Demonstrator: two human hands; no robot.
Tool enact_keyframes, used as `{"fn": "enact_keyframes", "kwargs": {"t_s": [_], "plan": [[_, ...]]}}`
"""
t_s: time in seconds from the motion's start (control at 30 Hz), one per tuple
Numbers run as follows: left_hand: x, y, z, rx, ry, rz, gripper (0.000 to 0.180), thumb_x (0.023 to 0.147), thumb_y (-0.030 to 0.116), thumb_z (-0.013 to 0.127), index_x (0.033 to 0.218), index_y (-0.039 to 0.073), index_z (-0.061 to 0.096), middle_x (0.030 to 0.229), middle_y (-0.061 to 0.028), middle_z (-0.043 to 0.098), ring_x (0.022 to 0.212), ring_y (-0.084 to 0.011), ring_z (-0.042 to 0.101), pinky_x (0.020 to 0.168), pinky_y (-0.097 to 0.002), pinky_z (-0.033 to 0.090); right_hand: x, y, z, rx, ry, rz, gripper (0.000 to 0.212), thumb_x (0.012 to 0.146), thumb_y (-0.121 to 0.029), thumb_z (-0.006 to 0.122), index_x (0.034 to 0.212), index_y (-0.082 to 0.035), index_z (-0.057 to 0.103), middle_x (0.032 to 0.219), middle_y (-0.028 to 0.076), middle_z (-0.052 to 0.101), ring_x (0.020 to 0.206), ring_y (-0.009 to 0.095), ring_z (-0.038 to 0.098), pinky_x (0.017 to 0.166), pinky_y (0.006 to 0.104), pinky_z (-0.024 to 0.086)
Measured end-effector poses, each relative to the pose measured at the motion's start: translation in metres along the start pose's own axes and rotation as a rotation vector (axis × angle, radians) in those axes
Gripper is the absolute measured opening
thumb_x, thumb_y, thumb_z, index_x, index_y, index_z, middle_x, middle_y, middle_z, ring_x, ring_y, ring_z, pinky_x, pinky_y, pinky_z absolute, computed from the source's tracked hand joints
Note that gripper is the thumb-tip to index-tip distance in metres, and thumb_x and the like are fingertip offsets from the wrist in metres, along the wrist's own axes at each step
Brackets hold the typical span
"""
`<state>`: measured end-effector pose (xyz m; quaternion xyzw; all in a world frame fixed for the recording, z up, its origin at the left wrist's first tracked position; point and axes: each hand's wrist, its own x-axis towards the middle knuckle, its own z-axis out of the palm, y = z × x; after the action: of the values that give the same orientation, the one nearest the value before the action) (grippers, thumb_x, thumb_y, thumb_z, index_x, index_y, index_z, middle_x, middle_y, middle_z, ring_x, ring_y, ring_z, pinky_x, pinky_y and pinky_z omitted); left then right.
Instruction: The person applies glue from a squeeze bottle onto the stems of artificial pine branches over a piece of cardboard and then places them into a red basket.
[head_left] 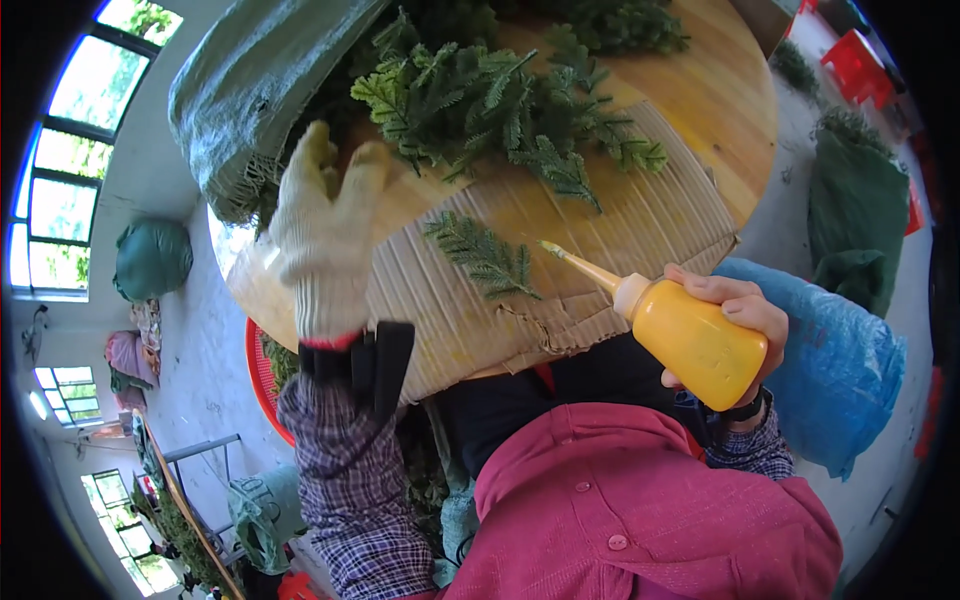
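Observation:
My right hand (745, 312) is wrapped round a yellow squeeze bottle (695, 345), tilted so its long nozzle points up and left over a corrugated cardboard sheet (640, 225). A single green fir-like sprig (485, 255) lies on the cardboard, just left of the nozzle tip and apart from it. My left hand (328, 225), in a cream knit glove with yellow-stained fingertips, hovers beyond the cardboard's left side. Its thumb and fingers are spread, with nothing visible between them. A heap of similar sprigs (500, 100) is right of the glove, and a frayed green woven sack (250, 95) is beside its fingertips.
The cardboard rests on a round wooden table (735, 90). A blue plastic sack (825, 350) stands to the right, with a dark green sack (850, 215) behind it. Below the table's left edge is a red basket (262, 385) holding greenery. Another green bundle (153, 258) sits by the wall.

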<state>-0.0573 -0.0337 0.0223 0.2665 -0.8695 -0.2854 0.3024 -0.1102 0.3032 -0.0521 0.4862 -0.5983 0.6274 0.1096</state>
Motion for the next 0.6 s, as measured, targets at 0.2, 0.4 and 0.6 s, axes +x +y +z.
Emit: {"fn": "enact_keyframes", "kwargs": {"t_s": [0.2, 0.4, 0.6], "plan": [[0.039, -0.017, 0.036, -0.144, 0.037, -0.108, 0.057, 0.092, 0.036, 0.077, 0.133, -0.001, 0.064, 0.109, -0.0139, 0.076, 0.095, -0.0176, 0.072, 0.088, -0.0329, 0.056, 0.001, 0.003, 0.002, -0.008, -0.012, 0.005, 0.071, 0.076, -0.015, 0.093, 0.124, -0.005, 0.042, 0.121, 0.028, 0.062, 0.111, 0.039, 0.068, 0.095, 0.0573, 0.06], [0.053, -0.036, 0.049, -0.218, 0.043, -0.071, 0.048, 0.093, 0.03, 0.076, 0.131, 0.002, 0.067, 0.105, -0.0076, 0.076, 0.09, -0.0165, 0.071, 0.083, -0.0323, 0.057, -0.001, 0.001, 0.002, -0.005, -0.012, 0.011, 0.071, 0.075, -0.015, 0.093, 0.124, -0.005, 0.042, 0.121, 0.028, 0.062, 0.111, 0.04, 0.069, 0.095, 0.0578, 0.06], [0.042, -0.037, 0.032, -0.551, 0.189, -0.082, 0.031, 0.098, 0.016, 0.07, 0.127, 0.007, 0.07, 0.108, -0.0029, 0.074, 0.088, -0.0137, 0.07, 0.078, -0.0267, 0.057, -0.004, -0.001, 0.001, 0.008, -0.002, 0.006, 0.072, 0.075, -0.014, 0.094, 0.123, -0.005, 0.042, 0.121, 0.028, 0.062, 0.111, 0.04, 0.068, 0.095, 0.0582, 0.059]]}}
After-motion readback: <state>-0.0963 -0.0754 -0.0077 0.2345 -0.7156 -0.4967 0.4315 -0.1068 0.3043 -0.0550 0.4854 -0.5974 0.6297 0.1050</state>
